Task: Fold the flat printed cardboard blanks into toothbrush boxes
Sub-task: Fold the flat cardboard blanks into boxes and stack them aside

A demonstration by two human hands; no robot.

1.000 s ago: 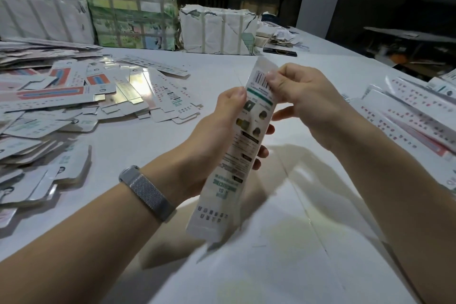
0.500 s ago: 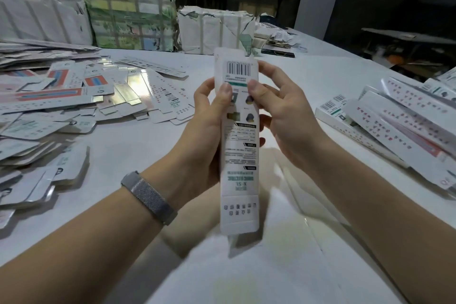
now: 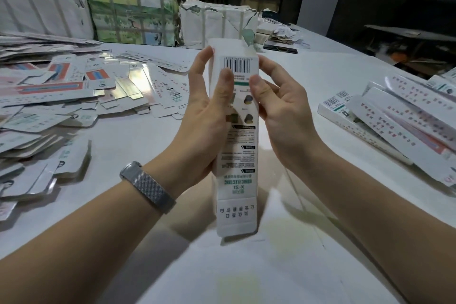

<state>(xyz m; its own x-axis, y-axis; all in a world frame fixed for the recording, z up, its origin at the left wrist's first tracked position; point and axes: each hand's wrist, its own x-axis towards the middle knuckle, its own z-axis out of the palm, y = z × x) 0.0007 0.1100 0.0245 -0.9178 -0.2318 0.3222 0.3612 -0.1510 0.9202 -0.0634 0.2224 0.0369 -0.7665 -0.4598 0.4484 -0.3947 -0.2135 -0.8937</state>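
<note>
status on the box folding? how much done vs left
Done: a stack of folded boxes lies at the right. In hand: both the left hand and right hand hold one box upright, squared up; its end flaps are hard to judge. Left: a big spread of flat blanks on the left, far from finished.

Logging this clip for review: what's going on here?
A person is folding a toothbrush box, held upright over the white table by the left hand and the right hand. Flat blanks are heaped on the left; finished boxes are piled on the right.
</note>
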